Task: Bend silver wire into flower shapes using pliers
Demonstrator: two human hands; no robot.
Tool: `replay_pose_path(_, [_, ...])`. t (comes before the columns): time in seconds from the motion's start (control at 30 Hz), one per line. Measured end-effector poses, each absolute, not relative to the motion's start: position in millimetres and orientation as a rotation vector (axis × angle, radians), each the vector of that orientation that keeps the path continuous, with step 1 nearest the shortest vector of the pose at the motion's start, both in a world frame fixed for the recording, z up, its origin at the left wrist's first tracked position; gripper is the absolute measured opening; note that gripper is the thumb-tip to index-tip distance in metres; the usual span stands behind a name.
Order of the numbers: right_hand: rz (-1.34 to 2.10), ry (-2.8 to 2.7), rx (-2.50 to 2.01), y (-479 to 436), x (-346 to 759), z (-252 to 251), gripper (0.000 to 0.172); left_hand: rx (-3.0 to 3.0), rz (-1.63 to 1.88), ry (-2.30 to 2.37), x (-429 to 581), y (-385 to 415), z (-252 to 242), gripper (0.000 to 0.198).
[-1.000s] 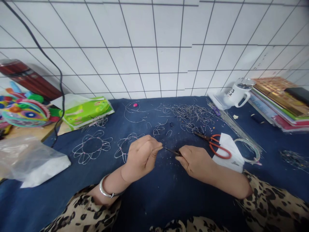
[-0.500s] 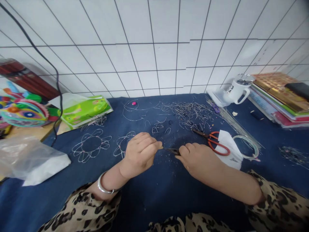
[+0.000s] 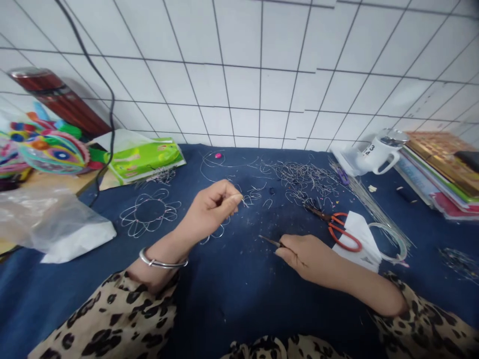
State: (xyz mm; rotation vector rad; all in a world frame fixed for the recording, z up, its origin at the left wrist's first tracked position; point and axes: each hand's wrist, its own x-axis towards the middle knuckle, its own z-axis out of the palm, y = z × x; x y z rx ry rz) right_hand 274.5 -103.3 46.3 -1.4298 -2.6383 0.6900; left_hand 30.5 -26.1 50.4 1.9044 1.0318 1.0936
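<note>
My left hand (image 3: 215,209) is raised over the blue cloth, thumb and forefinger pinched at the near edge of some small bent wire pieces (image 3: 252,196); what the pinch holds is too small to make out. Below it, a wire loop shape (image 3: 217,234) is partly hidden. To its left lies a flower-shaped wire ring (image 3: 149,212). My right hand (image 3: 305,257) is closed around slim dark pliers (image 3: 270,241), whose tip points left, apart from my left hand.
Tangled wire (image 3: 307,179) lies behind the hands. Red-handled scissors (image 3: 344,232) rest partly on white paper (image 3: 364,249). Straight wires (image 3: 377,212), a clear ring (image 3: 402,244), a white mug (image 3: 379,154) and books (image 3: 445,164) are right; a green packet (image 3: 145,159) and plastic bag (image 3: 75,229) left.
My left hand has lifted away from the pliers' tip and turned, its fingertips now farther back. The pliers and my right hand sit slightly nearer me. The camera view has shifted a little.
</note>
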Motion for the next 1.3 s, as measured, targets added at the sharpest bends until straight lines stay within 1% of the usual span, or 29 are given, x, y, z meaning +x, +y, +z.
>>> replay_pose_path(0.13, [0.089,-2.567,-1.439,-98.4,277.6,41.4,0.034,1.866,1.039,0.966,37.8,-35.9,55.2,0.014])
replay_pose_path(0.23, [-0.232,-2.532,-1.402,-95.2,280.2,42.4,0.034,1.840,1.005,0.965,42.3,-39.9,53.1,0.015])
replay_pose_path(0.37, [-0.491,-2.516,-1.374,-94.0,281.9,41.9,0.034,1.806,0.915,1.023,47.5,-44.1,49.3,0.016])
replay_pose_path(0.5, [-0.645,-2.493,-1.386,-93.9,281.9,36.8,0.034,1.720,0.850,1.070,53.8,-49.5,46.4,0.016])
replay_pose_path(0.67, [-0.677,-2.519,-1.384,-93.2,281.0,31.7,0.034,1.680,0.825,1.091,59.8,-53.5,39.6,0.017])
replay_pose_path(0.93, [-0.623,-2.533,-1.375,-94.9,281.2,28.8,0.033,1.619,0.829,1.075,63.1,-55.3,34.7,0.018])
replay_pose_path(1.1, [-0.592,-2.512,-1.428,-94.0,282.7,26.5,0.035,1.511,0.839,1.034,68.1,-59.8,32.6,0.019])
replay_pose_path(1.2, [-0.456,-2.488,-1.493,-91.6,282.8,24.3,0.038,1.504,0.845,1.012,69.9,-61.7,31.0,0.019])
replay_pose_path(1.3, [-0.128,-2.495,-1.514,-89.8,282.2,23.1,0.040,1.563,0.869,1.022,68.3,-59.7,30.3,0.018])
